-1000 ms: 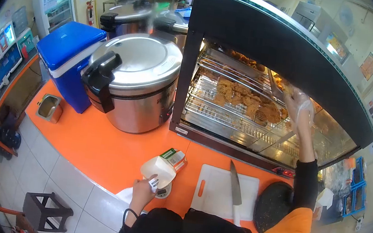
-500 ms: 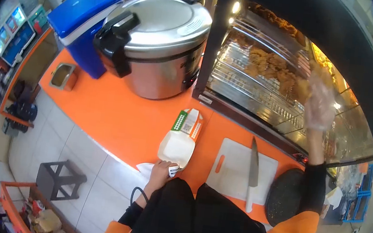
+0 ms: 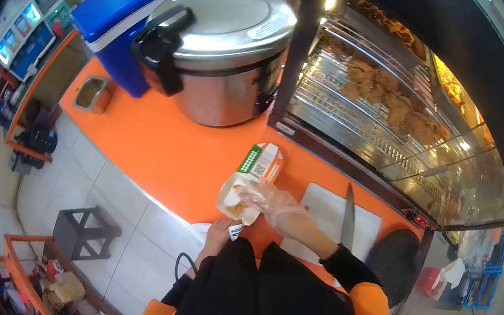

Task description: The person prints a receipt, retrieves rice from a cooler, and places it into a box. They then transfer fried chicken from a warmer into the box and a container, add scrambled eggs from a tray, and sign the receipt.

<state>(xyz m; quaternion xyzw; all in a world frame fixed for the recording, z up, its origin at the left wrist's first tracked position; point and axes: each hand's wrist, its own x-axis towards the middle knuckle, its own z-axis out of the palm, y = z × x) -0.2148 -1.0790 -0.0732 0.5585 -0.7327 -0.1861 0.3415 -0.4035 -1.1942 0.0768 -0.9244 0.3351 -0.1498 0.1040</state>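
Observation:
An open cardboard takeaway box (image 3: 262, 164), white with green and orange print, lies on the orange counter. My left hand (image 3: 217, 236) is closed at its near edge, by a white flap with black print. Over the box's open part reaches my right hand (image 3: 268, 205) in a clear plastic glove. Its fingers are curved over a golden-brown piece of fried chicken (image 3: 235, 209) inside the box; the glove hides part of their contact. Right of the box, a knife (image 3: 349, 220) rests on a white cutting board (image 3: 321, 197), partly under my right forearm.
A heated glass cabinet (image 3: 281, 127) with fried chicken on racks stands at the right. Behind the box are a large steel cooker (image 3: 222, 94) and a blue cooler (image 3: 119, 12). A small metal container (image 3: 93, 95) sits far left, a round black board (image 3: 393, 263) at right.
My right hand has come out of the glass cabinet, moving left and down to the box. Fried chicken now shows in the box. My left hand has stayed at the box's near edge.

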